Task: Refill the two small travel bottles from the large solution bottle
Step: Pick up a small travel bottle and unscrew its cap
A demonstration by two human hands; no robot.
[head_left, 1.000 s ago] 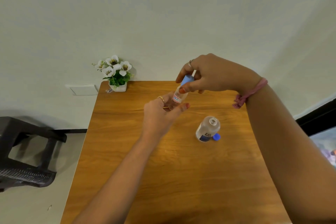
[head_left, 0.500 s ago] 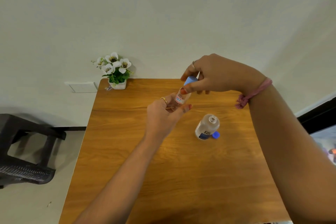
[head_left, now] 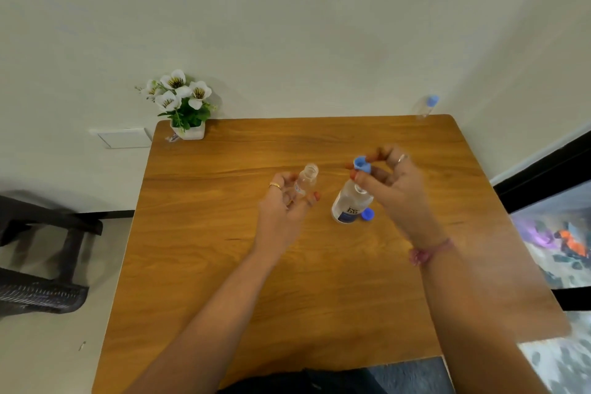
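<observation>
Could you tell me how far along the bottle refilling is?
Early. Done: the large solution bottle stands uncapped, its cap beside it. In hand: left hand holds an opened travel bottle; right hand holds its blue cap. Left: pouring, and the capped second bottle.

We see both hands motion-blurred. The right hand (head_left: 391,184) covers the large solution bottle's (head_left: 350,206) neck. The bottle label's print is too small to read. The worktop's (head_left: 224,265) near edge is cut off below.
</observation>
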